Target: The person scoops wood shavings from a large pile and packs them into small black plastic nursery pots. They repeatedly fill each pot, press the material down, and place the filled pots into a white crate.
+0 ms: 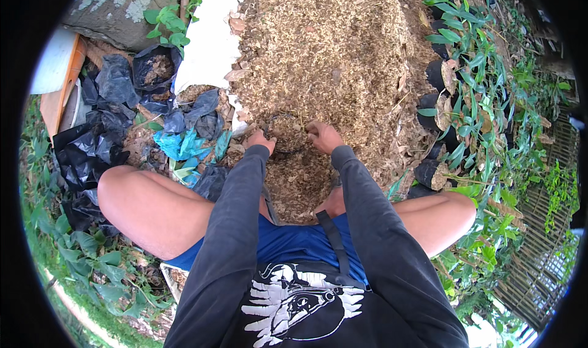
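Note:
A black plastic grow bag (285, 152), filled with a brown, flaky mix, stands between my hands at the near end of a mound of husk-like material (321, 63). Only part of its dark rim shows. On the left side of the bag is my left hand (261, 140), its thumb and fingers close to the rim. My right hand (324, 137) sits at the opposite side with fingers bent toward the bag. Whether either hand pinches the plastic is too small to tell.
Crumpled black plastic bags (115, 79) and blue plastic (183, 144) lie at left beside a white sheet (209, 36). A large rock (119, 15) is behind them. Filled black bags (429, 173) and leafy plants (464, 114) line the right, near a bamboo slat fence (533, 265).

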`<action>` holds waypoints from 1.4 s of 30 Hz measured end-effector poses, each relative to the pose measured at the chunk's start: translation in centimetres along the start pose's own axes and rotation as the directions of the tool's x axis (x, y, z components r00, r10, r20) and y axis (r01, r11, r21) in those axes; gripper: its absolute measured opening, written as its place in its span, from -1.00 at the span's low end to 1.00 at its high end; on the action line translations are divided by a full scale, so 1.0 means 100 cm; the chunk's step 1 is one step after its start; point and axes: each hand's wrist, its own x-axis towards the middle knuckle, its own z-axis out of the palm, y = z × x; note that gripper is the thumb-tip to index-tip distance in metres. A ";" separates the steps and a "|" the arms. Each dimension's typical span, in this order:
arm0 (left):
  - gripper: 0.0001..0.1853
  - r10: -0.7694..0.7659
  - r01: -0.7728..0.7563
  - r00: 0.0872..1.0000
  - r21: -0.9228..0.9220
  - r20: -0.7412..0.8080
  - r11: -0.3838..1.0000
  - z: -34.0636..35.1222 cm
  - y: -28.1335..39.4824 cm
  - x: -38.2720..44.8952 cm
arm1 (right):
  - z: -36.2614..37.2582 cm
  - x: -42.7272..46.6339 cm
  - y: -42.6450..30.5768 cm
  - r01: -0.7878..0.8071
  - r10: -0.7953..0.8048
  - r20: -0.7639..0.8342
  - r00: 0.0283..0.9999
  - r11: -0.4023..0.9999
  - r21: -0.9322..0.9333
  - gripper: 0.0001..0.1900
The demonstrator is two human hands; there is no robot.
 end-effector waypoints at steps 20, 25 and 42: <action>-0.56 -0.003 0.002 1.000 -0.024 -0.028 1.000 -0.004 0.008 0.004 | -0.260 -0.082 0.130 -0.536 0.354 -0.404 0.844 0.599 -0.595 -0.67; -0.51 -0.014 0.007 0.997 0.089 0.074 0.996 -0.011 0.011 0.006 | -0.169 -0.045 0.059 -0.059 -0.161 -0.314 0.936 0.805 -0.591 -0.56; -0.80 0.299 -0.356 0.877 -0.089 -0.376 0.930 -0.009 -0.006 0.023 | 0.032 -0.019 -0.061 0.402 -0.388 0.173 0.905 0.651 -0.644 -0.44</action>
